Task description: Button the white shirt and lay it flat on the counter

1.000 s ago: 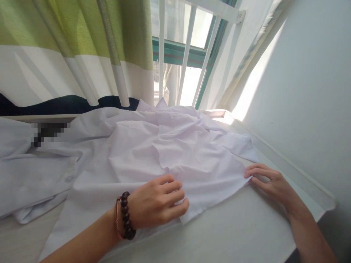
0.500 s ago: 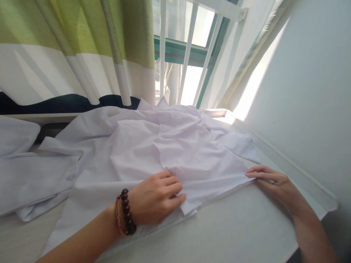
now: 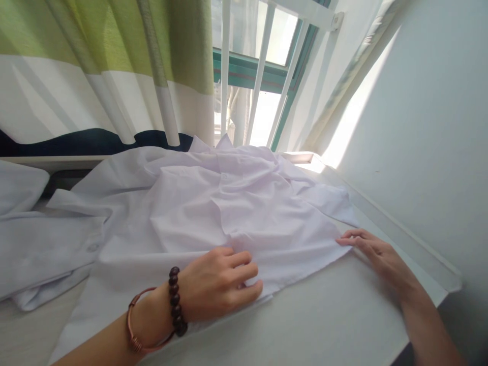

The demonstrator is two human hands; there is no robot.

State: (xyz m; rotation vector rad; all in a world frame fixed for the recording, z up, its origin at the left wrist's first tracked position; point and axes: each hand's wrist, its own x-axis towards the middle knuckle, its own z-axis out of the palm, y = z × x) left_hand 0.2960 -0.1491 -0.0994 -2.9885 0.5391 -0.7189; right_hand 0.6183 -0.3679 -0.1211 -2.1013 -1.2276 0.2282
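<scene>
A white shirt [image 3: 213, 213] lies spread on a pale table [image 3: 324, 315] beneath a barred window [image 3: 263, 76] and green curtain [image 3: 107, 66]; the left hand [image 3: 219, 282] pinches its hem, the right hand [image 3: 375, 254] rests flat at its corner.

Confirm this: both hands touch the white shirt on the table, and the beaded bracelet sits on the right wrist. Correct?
No. The head view shows the beaded bracelet on the wrist of the left hand, not the right. The rest holds: that hand and the right hand both touch the white shirt on the table.
</scene>
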